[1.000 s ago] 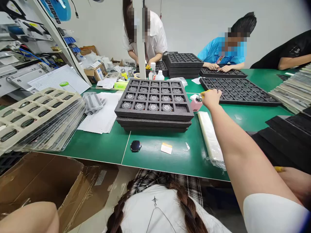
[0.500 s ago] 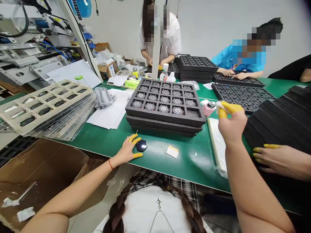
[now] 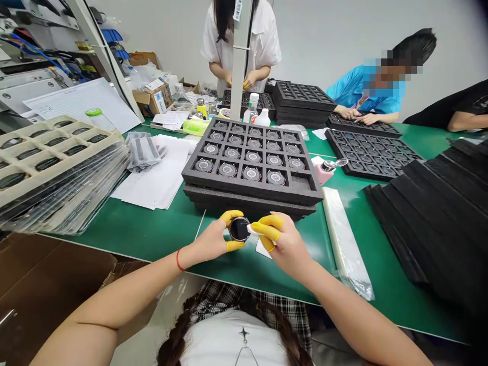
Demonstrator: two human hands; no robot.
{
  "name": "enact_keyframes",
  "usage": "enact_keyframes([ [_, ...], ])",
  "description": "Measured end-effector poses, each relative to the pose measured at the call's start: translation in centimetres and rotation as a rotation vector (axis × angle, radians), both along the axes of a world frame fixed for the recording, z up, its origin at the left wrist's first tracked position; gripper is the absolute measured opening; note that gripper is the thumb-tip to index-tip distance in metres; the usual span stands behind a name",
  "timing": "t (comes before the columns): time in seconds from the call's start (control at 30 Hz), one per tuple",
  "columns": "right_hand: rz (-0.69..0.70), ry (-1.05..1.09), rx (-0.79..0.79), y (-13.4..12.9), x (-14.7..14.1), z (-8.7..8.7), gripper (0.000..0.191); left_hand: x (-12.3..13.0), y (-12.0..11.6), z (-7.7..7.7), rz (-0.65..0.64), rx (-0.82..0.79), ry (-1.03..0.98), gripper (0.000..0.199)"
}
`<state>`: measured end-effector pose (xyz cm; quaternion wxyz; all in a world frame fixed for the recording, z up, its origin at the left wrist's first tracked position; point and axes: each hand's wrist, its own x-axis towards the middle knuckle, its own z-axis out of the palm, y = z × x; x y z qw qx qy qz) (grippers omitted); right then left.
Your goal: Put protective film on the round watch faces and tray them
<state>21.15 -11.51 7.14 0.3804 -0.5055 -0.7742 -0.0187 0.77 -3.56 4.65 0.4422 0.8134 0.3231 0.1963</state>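
My left hand [image 3: 213, 236], with yellow finger cots, grips the edge of a round dark watch body [image 3: 239, 230] between thumb and fingers. The watch's glossy black face is turned up, just above the green table. In my right hand [image 3: 284, 239], also with yellow finger cots, a small white wipe [image 3: 252, 230] is pinched against the watch's right edge. Under my right hand a small white card [image 3: 263, 249] is partly hidden. Directly behind the hands stands a stack of black foam trays [image 3: 247, 185]; its top tray holds several round watch bodies, with one front right compartment vacant.
A pink bottle [image 3: 323, 174] with its metal lid flipped up stands right of the stack. Plastic film [image 3: 345, 239] and black foam sheets [image 3: 430, 213] lie further right. Beige trays [image 3: 49, 147] are piled at left. Two co-workers handle black trays across the table.
My right hand has come from beside the pink bottle to the watch, bringing the wipe. My left hand has taken hold of the watch and moved right. Another person's hand at right has left view.
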Motion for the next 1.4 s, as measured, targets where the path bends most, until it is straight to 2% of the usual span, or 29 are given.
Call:
enact_keyframes([
  [0.1, -0.036, -0.126, 0.128, 1.8, -0.6, -0.9, 0.030, 1.4, 0.8, 1.4, -0.108, -0.139, -0.030, 0.057],
  [0.17, -0.072, -0.147, 0.182, 2.3, -0.8, -1.5, 0.024, 1.9, 1.4, 1.6, -0.175, -0.183, -0.014, 0.053],
  [0.23, -0.071, -0.151, 0.202, 2.2, -1.1, -2.1, 0.020, 2.2, 2.0, 1.3, -0.176, -0.204, -0.029, 0.054],
  [0.37, -0.036, -0.177, 0.167, 1.6, -0.9, -2.9, 0.023, 2.7, 2.9, 0.2, -0.100, -0.282, -0.125, 0.063],
  [0.53, -0.129, -0.134, 0.154, 2.8, 0.4, -3.4, 0.023, 2.9, 3.3, -0.6, -0.128, -0.330, -0.133, 0.061],
  [0.8, 0.001, -0.154, 0.143, 3.6, -0.7, -3.8, 0.030, 2.6, 2.9, -2.1, -0.133, -0.376, -0.148, 0.057],
  [1.07, 0.222, -0.176, 0.101, 3.1, 0.5, -3.6, 0.025, 2.2, 3.2, -2.1, -0.130, -0.365, -0.180, 0.059],
  [1.27, 0.189, -0.170, 0.097, 2.9, 2.4, -3.3, 0.024, 2.0, 3.2, -1.5, -0.121, -0.453, -0.227, 0.057],
  [1.4, 0.200, -0.203, 0.112, 2.7, 1.8, -3.6, 0.027, 2.1, 3.3, -1.6, -0.154, -0.446, -0.200, 0.055],
])
